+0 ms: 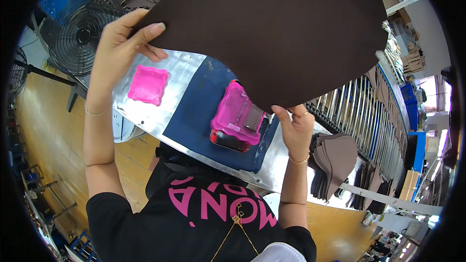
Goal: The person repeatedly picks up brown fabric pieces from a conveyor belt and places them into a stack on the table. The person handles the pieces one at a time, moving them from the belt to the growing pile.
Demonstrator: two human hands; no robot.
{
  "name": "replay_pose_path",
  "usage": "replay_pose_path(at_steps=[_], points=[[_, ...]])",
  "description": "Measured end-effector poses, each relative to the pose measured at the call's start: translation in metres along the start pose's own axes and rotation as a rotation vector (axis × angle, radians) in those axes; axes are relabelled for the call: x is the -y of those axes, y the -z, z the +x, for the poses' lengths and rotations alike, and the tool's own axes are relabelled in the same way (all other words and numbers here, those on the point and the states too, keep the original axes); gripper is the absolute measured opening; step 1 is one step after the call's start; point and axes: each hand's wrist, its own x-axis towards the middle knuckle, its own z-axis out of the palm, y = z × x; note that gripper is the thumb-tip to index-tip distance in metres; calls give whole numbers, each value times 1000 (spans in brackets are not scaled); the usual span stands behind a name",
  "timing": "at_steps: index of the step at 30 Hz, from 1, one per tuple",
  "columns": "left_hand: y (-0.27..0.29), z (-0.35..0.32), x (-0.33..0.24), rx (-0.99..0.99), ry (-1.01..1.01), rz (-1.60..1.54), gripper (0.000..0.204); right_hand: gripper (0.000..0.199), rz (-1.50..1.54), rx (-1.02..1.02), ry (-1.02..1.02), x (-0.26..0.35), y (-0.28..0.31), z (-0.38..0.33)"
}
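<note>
Both my hands hold up a large dark brown sheet with a curved outline, perhaps leather (272, 34). My left hand (128, 39) pinches its left corner between thumb and fingers. My right hand (297, 128) grips its lower edge, the thumb on the near face. Below the sheet, a pink wavy-edged tray (224, 116) rests on a red-and-black object (228, 141) on a dark blue mat (189, 111). A small greyish-brown rectangular piece (254, 118) lies in that tray. The sheet hides what is behind it.
A second pink wavy-edged dish (148, 85) sits on the metal tabletop (187, 60) at left. Near my right forearm lies a stack of cut brown pieces (340, 157). Metal rods of a rack (361, 111) run along the right. A black fan (83, 35) stands at far left.
</note>
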Motion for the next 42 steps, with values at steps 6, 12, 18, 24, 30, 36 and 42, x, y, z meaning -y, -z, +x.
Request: replay_pose_path(at_steps=[6, 12, 18, 24, 30, 36, 42], points=[[20, -11, 2, -83, -77, 238, 17, 11, -212, -69, 264, -11, -17, -5], [1, -20, 15, 99, -43, 269, 8, 11, -433, -73, 418, -30, 6, -22], [-61, -21, 37, 374, -36, 344, 6, 16, -496, -157, 185, -82, 43, -90], [-125, -24, 48, 443, -482, 443, 7, 22, -358, -258, -64, -91, 85, -159], [-179, -21, 37, 580, -698, 409, 4, 24, -51, -538, -332, -38, 154, -196], [-137, 7, 23, 330, -512, 233, 22, 23, 88, -622, -254, 11, 163, -99], [-53, 5, 63, 167, -185, 204, 32, 42, 323, -310, -329, -17, 96, 93]])
